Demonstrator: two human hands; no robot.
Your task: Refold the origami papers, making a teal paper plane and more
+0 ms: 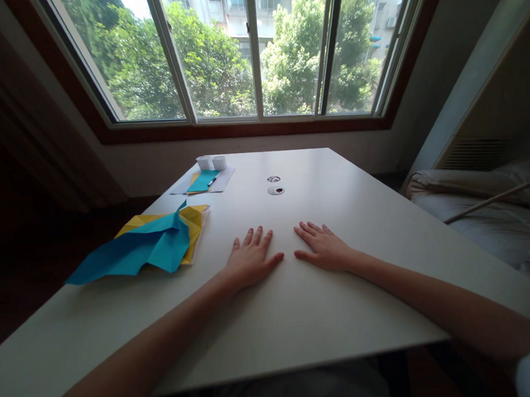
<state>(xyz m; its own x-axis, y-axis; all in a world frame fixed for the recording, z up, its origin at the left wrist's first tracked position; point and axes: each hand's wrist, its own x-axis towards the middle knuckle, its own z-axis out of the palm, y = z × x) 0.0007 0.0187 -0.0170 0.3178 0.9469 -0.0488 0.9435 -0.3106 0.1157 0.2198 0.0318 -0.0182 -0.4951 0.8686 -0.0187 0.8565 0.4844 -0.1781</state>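
Note:
Palm down on the white table, my left hand has its fingers spread and holds nothing. My right hand lies flat beside it, fingers stretched out, with a small gap between the two thumbs. Left of my left hand is a folded, creased sheet of blue paper. It rests over creased yellow paper, and a white edge shows beneath them. Farther off, in front of both hands, two small round discs or stickers, a nearer one and a farther one, lie on the tabletop.
At the table's far left are two small white containers, a flat blue sheet, a pen and white paper. A window is beyond the table. A covered sofa or chair stands to the right, with a stick across it.

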